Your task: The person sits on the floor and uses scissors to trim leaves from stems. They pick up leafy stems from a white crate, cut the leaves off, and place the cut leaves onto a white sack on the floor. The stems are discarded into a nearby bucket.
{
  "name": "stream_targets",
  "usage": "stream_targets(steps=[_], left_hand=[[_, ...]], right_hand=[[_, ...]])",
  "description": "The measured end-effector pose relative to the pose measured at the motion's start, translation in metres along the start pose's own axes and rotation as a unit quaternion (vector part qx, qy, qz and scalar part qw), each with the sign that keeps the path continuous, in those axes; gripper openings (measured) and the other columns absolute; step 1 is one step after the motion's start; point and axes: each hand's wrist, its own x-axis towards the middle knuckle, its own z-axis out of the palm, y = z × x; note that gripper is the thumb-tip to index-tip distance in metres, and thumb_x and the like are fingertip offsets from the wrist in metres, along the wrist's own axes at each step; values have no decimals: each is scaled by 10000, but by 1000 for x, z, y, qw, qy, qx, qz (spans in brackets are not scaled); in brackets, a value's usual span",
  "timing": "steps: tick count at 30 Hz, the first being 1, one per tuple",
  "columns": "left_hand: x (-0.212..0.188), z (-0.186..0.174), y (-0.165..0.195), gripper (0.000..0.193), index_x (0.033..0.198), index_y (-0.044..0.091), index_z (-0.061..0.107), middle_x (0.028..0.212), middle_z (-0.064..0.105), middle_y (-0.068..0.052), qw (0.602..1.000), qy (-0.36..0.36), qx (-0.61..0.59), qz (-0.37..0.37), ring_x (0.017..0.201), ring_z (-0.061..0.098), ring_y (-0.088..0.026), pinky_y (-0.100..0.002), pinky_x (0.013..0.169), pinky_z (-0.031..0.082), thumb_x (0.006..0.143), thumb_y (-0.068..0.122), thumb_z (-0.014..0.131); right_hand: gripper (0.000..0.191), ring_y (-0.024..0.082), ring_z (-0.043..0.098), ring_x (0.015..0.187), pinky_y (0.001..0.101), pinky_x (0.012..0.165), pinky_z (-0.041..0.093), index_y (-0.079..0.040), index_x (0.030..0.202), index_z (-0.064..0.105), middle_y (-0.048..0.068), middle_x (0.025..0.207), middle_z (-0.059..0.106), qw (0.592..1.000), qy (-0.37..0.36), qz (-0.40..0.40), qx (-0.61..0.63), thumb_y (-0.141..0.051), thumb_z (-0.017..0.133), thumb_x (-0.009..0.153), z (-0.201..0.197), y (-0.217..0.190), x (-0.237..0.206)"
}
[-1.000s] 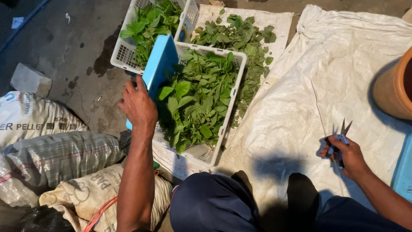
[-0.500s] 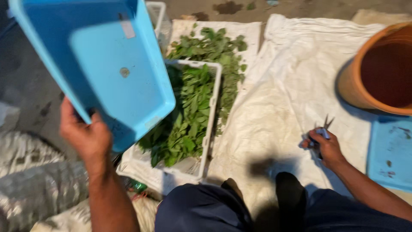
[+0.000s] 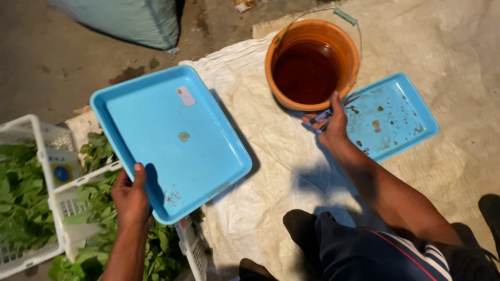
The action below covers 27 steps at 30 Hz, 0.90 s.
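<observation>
Bare concrete floor, dim, with a white woven sheet (image 3: 271,171) spread over the right and middle. Left hand (image 3: 131,196) gripping the near-left rim of a large blue tray (image 3: 172,140), thumb pressed on the inner face and fingers hidden beneath, tray tilted and held above the sheet's left edge. Half a second back held high over the leaf crates, now swung right and lowered toward the sheet; probably about to be set down as a working surface. Right hand (image 3: 333,125) curled around small scissors (image 3: 322,118), fingers closed on the handles, moved up against the near rim of an orange bucket (image 3: 311,63) with dark liquid inside. Second blue tray (image 3: 391,115) lying flat just right of that hand, speckled with bits. White crates (image 3: 60,192) of green leaves (image 3: 21,192) at left, near
</observation>
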Motion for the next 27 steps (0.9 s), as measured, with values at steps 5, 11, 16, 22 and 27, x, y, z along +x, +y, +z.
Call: stream_targets(steps=[5,11,16,22,27], left_hand=[[-7,49,-44,360,1142,13,652,881,613,-28,993,-56,57,-83,705,523,-117,-304,593,438,1014,349,665],[-3,71,-83,439,1218,29,679,873,623,7,986,-82,108,-98,759,521,-100,-269,653,437,985,400,654],[41,84,-95,480,1305,25,614,846,576,7,992,-78,95,-24,726,476,-83,-260,620,400,991,383,679],[97,115,-99,490,1309,51,516,860,569,10,997,-72,25,-24,693,478,-59,-241,575,386,990,387,674],[105,127,-111,448,1284,52,567,882,490,30,997,-66,34,-3,726,430,-70,-248,604,369,1031,402,685]], right_hand=[[464,349,760,820,493,683,687,33,1223,573,235,1080,709,996,90,-18,14,-204,754,868,16,10,8],[427,343,754,854,469,703,679,64,1240,575,262,1128,703,996,90,-26,3,-175,740,928,18,8,1],[436,321,760,884,448,706,674,31,1281,555,226,1137,713,997,75,-16,-25,-239,694,968,20,-1,-10],[463,352,772,875,480,718,682,77,1275,560,265,1135,718,997,77,-9,-12,-226,696,953,19,-3,-3],[379,333,759,792,485,685,655,3,1144,574,196,990,711,995,100,5,26,-307,676,952,-5,11,-2]])
